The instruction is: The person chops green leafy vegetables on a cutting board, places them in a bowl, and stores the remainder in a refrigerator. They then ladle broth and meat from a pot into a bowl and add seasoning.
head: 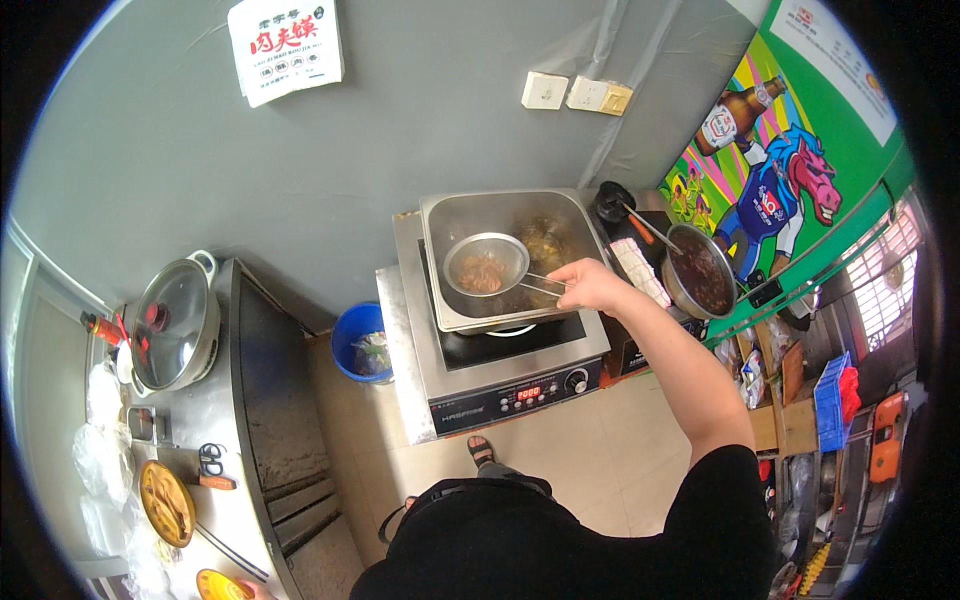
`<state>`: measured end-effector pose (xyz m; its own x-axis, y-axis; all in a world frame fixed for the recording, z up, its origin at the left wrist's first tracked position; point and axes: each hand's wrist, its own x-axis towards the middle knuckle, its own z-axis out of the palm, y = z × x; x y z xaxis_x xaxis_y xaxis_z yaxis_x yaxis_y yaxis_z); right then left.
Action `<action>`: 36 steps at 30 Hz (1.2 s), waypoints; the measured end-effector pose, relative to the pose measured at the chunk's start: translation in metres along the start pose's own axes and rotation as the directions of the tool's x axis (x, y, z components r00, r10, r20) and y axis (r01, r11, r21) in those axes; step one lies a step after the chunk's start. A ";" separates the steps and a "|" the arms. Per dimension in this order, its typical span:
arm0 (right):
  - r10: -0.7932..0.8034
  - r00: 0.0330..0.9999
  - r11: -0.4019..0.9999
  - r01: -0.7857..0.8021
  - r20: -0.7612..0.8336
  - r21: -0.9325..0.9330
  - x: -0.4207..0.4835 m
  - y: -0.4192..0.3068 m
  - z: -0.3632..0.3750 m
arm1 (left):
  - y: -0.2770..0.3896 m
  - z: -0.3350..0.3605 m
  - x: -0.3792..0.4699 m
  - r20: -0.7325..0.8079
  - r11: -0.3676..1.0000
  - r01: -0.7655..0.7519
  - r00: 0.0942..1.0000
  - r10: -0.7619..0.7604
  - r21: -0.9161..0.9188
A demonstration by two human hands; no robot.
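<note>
My right hand (591,285) grips the wire handle of a round mesh strainer (487,244). Brown pieces of what looks like meat (481,274) lie in its bowl. The strainer hangs over a deep rectangular steel pan (450,320), which holds dark, steaming liquid (546,238). Beneath the pan is an induction cooker (517,399) with a lit display and a knob. At the bottom left edge, my left hand (259,590) holds the rim of a yellow plate (217,583); most of that hand is cut off by the frame.
On the right, a steel bowl of dark red food (699,274) holds a ladle (651,227) beside a folded cloth (639,271). A blue bin (346,342) stands left of the cooker. The left counter bears a lidded pot (176,326), scissors (212,459), a brown dish (166,502) and chopsticks (231,553).
</note>
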<state>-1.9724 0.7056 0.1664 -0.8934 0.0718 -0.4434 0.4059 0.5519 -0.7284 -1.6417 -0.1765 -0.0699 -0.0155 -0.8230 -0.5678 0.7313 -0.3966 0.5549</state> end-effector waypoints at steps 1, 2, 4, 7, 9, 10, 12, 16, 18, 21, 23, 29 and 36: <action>-0.039 0.999 0.998 0.038 -0.013 -0.046 0.000 0.001 -0.001 | 0.000 -0.003 -0.007 0.014 1.000 -0.002 1.000 0.001 0.023; -0.073 0.997 0.994 0.071 -0.023 -0.077 0.000 0.002 -0.001 | 0.002 -0.007 -0.015 0.030 0.999 -0.002 1.000 0.000 0.048; -0.126 0.991 0.980 0.116 -0.054 -0.162 -0.002 0.004 -0.003 | 0.000 -0.017 -0.035 0.079 0.994 0.001 0.997 -0.009 0.108; -0.171 0.979 0.949 0.134 -0.108 -0.284 -0.008 0.005 -0.011 | -0.002 -0.035 -0.068 0.171 0.982 0.012 0.984 -0.044 0.186; -0.172 0.975 0.943 0.123 -0.137 -0.309 -0.014 0.005 -0.018 | -0.005 -0.046 -0.090 0.247 0.972 0.027 0.965 -0.086 0.233; -0.167 0.976 0.929 0.109 -0.137 -0.353 -0.015 0.004 -0.021 | -0.008 -0.051 -0.102 0.283 0.966 0.038 0.952 -0.113 0.256; -0.152 0.978 0.930 0.092 -0.144 -0.357 -0.016 0.002 -0.027 | -0.018 -0.052 -0.129 0.380 0.949 0.096 0.901 -0.211 0.300; -0.176 0.976 0.923 0.117 -0.131 -0.368 -0.016 0.000 -0.040 | -0.069 -0.013 -0.224 0.476 0.828 0.209 0.734 -0.484 0.520; -0.193 0.972 0.925 0.135 -0.134 -0.355 -0.018 0.001 -0.047 | -0.104 0.005 -0.299 0.451 0.778 0.183 0.726 -0.519 0.601; -0.303 0.948 0.887 0.244 -0.097 -0.392 -0.022 0.000 -0.057 | -0.141 0.043 -0.380 0.444 0.661 0.099 0.666 -0.599 0.744; -0.274 0.956 0.902 0.220 -0.099 -0.372 -0.023 -0.001 -0.059 | -0.173 0.067 -0.407 0.332 0.583 0.087 0.749 -0.573 0.808; -0.236 0.972 0.945 0.227 -0.011 -0.235 -0.024 0.009 -0.072 | -0.251 0.142 -0.434 0.642 0.340 -0.545 0.628 -0.439 0.766; -0.203 0.977 0.979 0.200 -0.060 -0.044 -0.031 0.026 -0.065 | -0.314 0.204 -0.450 0.978 -0.199 -0.978 -0.022 -0.206 -0.064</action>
<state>-1.9465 0.7718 0.1948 -0.9670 0.0079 -0.2545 0.2098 0.5909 -0.7790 -2.0037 0.2359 0.1355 -0.8175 -0.2981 0.4928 -0.0871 0.9098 0.4059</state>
